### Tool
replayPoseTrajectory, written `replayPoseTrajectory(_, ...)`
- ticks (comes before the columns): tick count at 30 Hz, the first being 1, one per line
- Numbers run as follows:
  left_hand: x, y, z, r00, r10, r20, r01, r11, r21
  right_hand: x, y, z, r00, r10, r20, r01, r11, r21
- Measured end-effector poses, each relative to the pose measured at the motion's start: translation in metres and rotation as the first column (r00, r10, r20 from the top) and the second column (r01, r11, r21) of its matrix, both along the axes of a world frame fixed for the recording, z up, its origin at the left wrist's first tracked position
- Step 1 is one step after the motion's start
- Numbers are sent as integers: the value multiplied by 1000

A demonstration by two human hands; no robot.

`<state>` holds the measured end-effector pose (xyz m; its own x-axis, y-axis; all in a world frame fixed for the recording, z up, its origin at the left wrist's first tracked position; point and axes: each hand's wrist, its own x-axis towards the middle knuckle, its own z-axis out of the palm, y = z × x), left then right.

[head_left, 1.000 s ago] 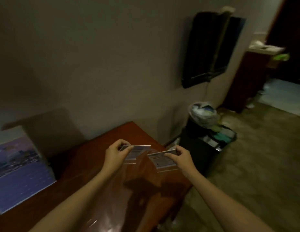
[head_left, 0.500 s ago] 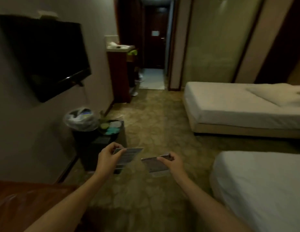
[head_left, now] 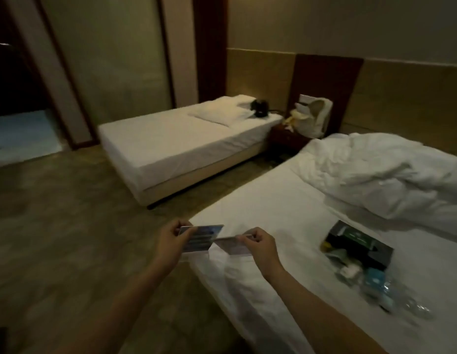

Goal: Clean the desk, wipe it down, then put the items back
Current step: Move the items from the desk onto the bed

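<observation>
Each hand carries 1 small clear card stand with a printed insert. The left hand (head_left: 171,242) has its thumb and fingers closed in a pinch on the upper left edge of the left card stand (head_left: 202,238), which hangs over the floor just off the near bed's (head_left: 286,200) left edge. The right hand (head_left: 260,245) pinches the upper right edge of the right card stand (head_left: 231,245) in the same closed grip, and this 1 hangs above the bed's near left corner. The 2 stands sit close together, their inner ends nearly meeting; whether they touch I cannot tell, as both are blurred.

Judging by their look, these are thin, rigid plastic pieces, very light, so a 2-finger pinch is enough to carry them. The glossy faces are probably slippery and would show fingerprints, so the top edge or the sides are the better places to hold. A folded foot seems to show at the bottom of the left stand; that part likely needs a flat, firm surface to stand upright, and on the soft sheet each would be safer laid flat. Hard plastic of this kind may crack or scratch if dropped on the floor.

Further along the bed, toward its right edge, lie a dark box (head_left: 360,241) and a loose heap of small items (head_left: 375,282), well apart from the hands.
</observation>
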<state>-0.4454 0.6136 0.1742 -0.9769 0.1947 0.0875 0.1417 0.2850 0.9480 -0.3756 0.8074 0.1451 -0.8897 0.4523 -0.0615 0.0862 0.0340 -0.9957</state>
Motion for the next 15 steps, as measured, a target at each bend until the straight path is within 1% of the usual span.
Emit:
replayPoseTrajectory(4,-46,69,-21,985,-172,18,172,984,-33,-1,52,-19,981,-192,40,194,981,-25)
replayPoseTrajectory(7,-84,118,-39,962,-265,57,268,963,-41,-17,87,-34,938,-340,69,343,939,-36)
replayPoseTrajectory(11,-147,188,-64,917,-387,98,392,919,-42,-61,136,-56,847,-522,103,528,848,-45)
replayPoseTrajectory(15,-205,241,-85,887,-437,149,448,893,-44,-99,174,-79,738,-648,189,669,739,-82)
